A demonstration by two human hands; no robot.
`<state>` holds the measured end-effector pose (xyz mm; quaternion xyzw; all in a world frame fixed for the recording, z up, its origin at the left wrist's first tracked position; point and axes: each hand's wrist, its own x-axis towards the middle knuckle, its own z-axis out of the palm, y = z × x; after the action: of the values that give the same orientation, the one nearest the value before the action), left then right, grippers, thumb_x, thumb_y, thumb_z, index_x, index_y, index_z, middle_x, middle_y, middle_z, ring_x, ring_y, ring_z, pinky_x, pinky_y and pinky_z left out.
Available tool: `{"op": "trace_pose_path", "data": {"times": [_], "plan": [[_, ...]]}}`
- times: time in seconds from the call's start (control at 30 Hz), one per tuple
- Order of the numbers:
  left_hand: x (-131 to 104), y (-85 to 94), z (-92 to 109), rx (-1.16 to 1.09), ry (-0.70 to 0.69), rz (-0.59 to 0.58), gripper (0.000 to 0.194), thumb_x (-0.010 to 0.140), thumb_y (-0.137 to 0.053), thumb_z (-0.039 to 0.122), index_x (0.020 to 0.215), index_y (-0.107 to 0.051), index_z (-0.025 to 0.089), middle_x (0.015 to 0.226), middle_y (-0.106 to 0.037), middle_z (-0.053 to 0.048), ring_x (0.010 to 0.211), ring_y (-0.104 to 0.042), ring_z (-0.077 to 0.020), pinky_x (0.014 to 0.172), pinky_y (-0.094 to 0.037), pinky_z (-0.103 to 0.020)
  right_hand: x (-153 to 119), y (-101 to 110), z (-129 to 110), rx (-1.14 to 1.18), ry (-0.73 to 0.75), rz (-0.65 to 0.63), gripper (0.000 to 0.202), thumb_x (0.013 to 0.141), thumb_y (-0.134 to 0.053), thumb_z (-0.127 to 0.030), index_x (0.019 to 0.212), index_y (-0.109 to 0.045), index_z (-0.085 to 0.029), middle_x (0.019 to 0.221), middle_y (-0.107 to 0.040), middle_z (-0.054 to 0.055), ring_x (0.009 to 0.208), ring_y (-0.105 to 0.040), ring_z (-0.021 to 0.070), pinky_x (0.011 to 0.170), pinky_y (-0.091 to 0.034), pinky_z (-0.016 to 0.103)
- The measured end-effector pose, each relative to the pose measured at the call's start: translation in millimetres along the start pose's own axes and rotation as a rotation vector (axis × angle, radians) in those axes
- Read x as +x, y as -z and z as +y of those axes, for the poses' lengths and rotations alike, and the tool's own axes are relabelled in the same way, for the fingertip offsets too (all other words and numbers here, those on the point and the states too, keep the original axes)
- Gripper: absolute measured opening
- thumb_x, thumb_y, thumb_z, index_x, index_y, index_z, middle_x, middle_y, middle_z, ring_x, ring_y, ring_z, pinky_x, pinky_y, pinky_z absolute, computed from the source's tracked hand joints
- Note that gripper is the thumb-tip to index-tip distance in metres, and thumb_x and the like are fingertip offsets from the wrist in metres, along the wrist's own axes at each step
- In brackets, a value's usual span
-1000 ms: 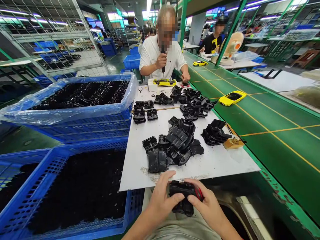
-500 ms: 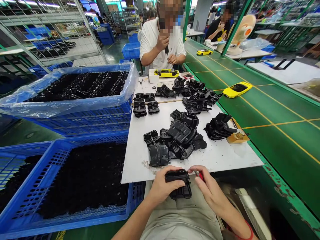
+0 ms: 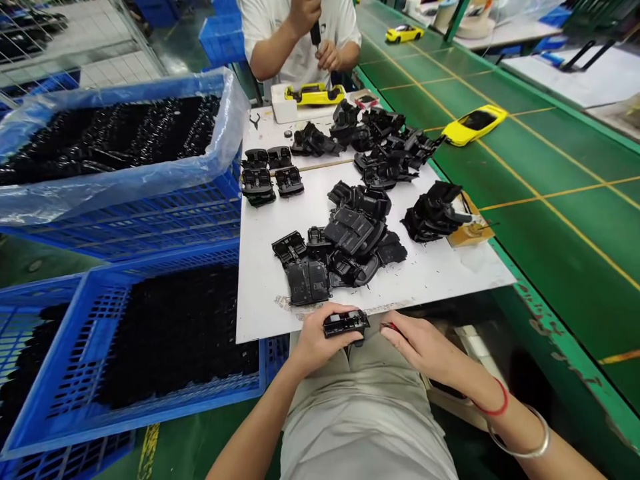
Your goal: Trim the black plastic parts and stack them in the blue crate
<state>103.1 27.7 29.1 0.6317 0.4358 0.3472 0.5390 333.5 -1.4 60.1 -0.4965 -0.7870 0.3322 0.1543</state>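
Note:
Over my lap, just in front of the table edge, my left hand [image 3: 320,339] grips a black plastic toy-car interior [image 3: 346,323], thumb on the near side and fingers behind. The part is turned edge-on to me. To its right and apart from it, my right hand [image 3: 417,343] is closed round a small red-handled tool [image 3: 391,327]; most of the tool is hidden by the fingers. Beyond both hands, a heap of similar black interiors [image 3: 350,230] lies on the white table [image 3: 440,273].
Blue crates [image 3: 150,417] full of black parts stand at the left. Four-sided interiors [image 3: 289,180] sit in rows farther back. A green conveyor [image 3: 550,233] carries yellow toy cars [image 3: 475,125] on the right. A co-worker [image 3: 300,40] sits opposite, near a yellow car body [image 3: 314,95].
My left hand has tilted the black interior so it now shows edge-on. My right hand with the tool has drawn slightly away from it. The camera view has dipped downward.

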Motion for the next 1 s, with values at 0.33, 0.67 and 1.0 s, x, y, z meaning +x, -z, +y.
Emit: {"op": "trace_pose_path", "data": {"times": [0.33,0.67,1.0], "plan": [[1.2,-0.7,-2.6,0.130,-0.082,-0.073,0.036,0.077,-0.079,0.034,0.108,-0.069,0.019,0.103,-0.077,-0.007,0.092,-0.072,-0.0213,0.083,-0.054,-0.030,14.0,-8.3,6.8,-0.179,0.003,-0.052,0.049,0.099,-0.025,-0.063,0.081,-0.048,-0.023,0.061,-0.057,0.000,0.052,-0.052,0.0166,0.049,-0.026,0.026],[1.7,-0.3,-6.1,0.127,-0.110,-0.079,0.037,0.076,-0.080,0.031,0.108,-0.069,0.019,0.105,-0.077,-0.008,0.093,-0.073,-0.0217,0.083,-0.056,-0.029,10.3,-11.8,11.0,-0.214,-0.046,-0.084,0.055,0.098,-0.021,-0.065,0.080,-0.050,-0.023,0.058,-0.058,0.001,0.049,-0.053,0.0173,0.047,-0.024,0.027],[1.6,-0.3,-6.2,0.131,-0.120,-0.084,0.036,0.076,-0.079,0.032,0.108,-0.069,0.019,0.105,-0.077,-0.008,0.093,-0.073,-0.0221,0.084,-0.056,-0.031,10.8,-12.7,9.0,-0.209,-0.048,-0.086,0.051,0.099,-0.026,-0.062,0.079,-0.051,-0.022,0.058,-0.059,0.001,0.050,-0.055,0.0182,0.047,-0.025,0.027]]}}
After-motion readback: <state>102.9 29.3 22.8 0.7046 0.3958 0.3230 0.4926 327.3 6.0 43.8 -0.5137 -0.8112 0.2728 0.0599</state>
